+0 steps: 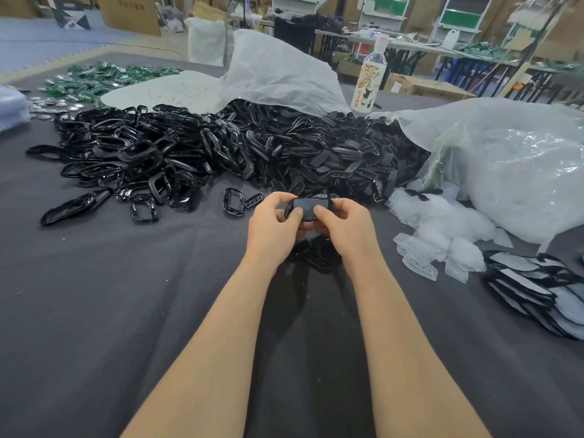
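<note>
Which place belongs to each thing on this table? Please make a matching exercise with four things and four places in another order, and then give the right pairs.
Things:
1. black housing
2. clear bottle
3. green circuit boards
4. small clear bags

Places:
a. far left on the table
b. gripped between the left hand and the right hand
c. right of the hands, in front of the big plastic sack
d. standing upright behind the pile of black parts

Pairs: 1-b, 2-d, 3-a, 4-c
</note>
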Demonstrator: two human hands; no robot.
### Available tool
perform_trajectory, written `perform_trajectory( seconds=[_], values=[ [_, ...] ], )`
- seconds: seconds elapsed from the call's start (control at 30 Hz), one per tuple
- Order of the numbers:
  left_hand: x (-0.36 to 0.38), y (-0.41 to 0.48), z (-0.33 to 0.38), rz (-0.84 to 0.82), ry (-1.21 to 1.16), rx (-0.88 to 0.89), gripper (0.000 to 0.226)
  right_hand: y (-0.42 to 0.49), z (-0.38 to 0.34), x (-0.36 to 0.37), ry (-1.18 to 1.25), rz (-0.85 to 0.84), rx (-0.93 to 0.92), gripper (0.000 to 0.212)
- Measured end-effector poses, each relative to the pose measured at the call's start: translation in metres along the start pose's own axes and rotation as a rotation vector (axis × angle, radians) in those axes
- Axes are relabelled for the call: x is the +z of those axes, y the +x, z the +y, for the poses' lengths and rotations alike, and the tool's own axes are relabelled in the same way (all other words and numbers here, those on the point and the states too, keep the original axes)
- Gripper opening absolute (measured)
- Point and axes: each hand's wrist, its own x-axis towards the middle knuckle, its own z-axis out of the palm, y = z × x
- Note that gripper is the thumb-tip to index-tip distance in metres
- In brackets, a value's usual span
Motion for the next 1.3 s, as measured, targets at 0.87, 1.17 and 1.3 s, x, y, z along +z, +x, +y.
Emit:
perform_trajectory(
  seconds=[0.87, 1.17, 1.3],
  values=[
    [-0.002, -0.002, 0.002, 0.005, 0.039, -0.019, 0.025, -0.003, -0.005, -0.004, 0.000, -0.097, 0.054, 0.012],
    [0.011, -0.004, 0.006, 0.035, 0.168, 0.015, 0.017, -0.005, -0.009, -0.011, -0.183, 0.058, 0.015, 0.008],
    [0.048, -0.003, 0.019, 0.017, 0.308, 0.112, 0.017, -0.010, -0.014, -0.046, -0.210, 0.216, -0.009, 0.010]
  ],
)
